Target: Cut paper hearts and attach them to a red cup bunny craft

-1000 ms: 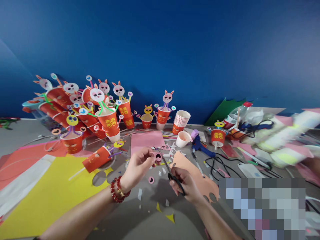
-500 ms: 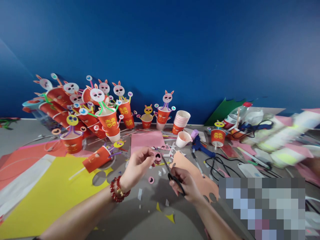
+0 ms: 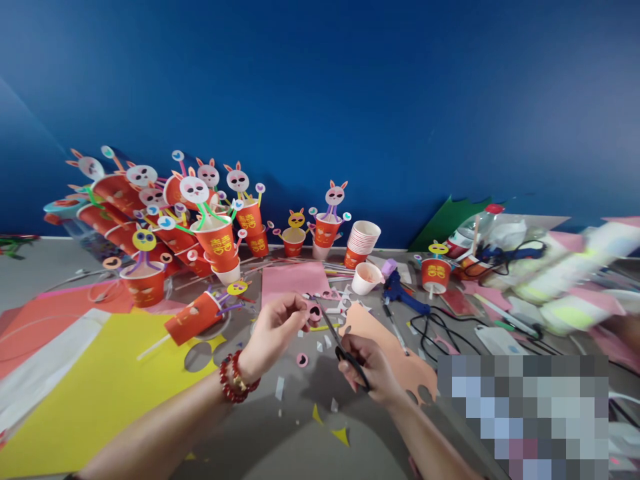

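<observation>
Between the fingertips of my left hand (image 3: 277, 333) is a small pink paper piece (image 3: 314, 312) with a black heart on it. My right hand (image 3: 369, 367) is closed round the black handles of a pair of scissors (image 3: 331, 328), whose blades point up and left beside the pink piece. Whether the blades touch the paper I cannot tell. Below my left fingers, a pink paper disc (image 3: 302, 360) with a black heart lies on the grey table. Scraps of white and yellow paper (image 3: 341, 437) lie around it.
Red paper cups (image 3: 217, 243) with animal faces crowd the back left. Yellow paper (image 3: 75, 393) covers the left side. Behind my right hand lie peach paper (image 3: 380, 337), a blue glue gun (image 3: 400, 288) and black cable. A cup stack (image 3: 363, 240) stands at the back.
The pink piece has shifted very slightly in my left fingers. Otherwise both hands and the scissors look almost the same.
</observation>
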Tool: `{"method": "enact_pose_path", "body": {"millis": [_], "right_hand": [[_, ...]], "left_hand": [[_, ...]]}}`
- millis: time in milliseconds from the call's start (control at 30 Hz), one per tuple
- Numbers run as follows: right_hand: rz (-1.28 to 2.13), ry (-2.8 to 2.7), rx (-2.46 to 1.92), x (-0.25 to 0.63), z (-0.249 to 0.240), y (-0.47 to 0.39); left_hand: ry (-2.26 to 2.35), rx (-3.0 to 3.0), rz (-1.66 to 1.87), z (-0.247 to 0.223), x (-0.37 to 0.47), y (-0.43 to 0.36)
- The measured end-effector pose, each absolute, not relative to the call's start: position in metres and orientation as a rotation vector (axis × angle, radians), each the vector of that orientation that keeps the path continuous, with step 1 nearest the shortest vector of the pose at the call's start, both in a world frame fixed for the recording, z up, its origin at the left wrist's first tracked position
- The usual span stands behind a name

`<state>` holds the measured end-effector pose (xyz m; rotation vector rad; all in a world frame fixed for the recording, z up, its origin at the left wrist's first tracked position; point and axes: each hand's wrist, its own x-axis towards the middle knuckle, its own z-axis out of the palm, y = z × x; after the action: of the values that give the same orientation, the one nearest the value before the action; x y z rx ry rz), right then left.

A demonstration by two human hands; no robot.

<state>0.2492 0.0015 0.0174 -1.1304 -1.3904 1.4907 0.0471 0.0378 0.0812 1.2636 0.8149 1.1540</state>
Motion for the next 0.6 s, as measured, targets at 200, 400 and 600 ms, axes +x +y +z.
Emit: {"method": "enact_pose_path", "body": {"millis": [200,400,600], "right_hand": [[1.488,-1.403,-1.126,0.2493,0.0183,0.0013],[1.496,-1.397,-1.13,0.249,0.0184,0.0013],[1.497,-1.396,-1.127,0.2484,0.0195,0.0013]], "left_hand": [[0.816,1.239,1.168,0.0841,0.0472,0.0387],[0.81,1.237,1.173,0.0837,0.0467,0.038],[0.819,1.256,1.175,0.0825,0.046,0.0387]]}}
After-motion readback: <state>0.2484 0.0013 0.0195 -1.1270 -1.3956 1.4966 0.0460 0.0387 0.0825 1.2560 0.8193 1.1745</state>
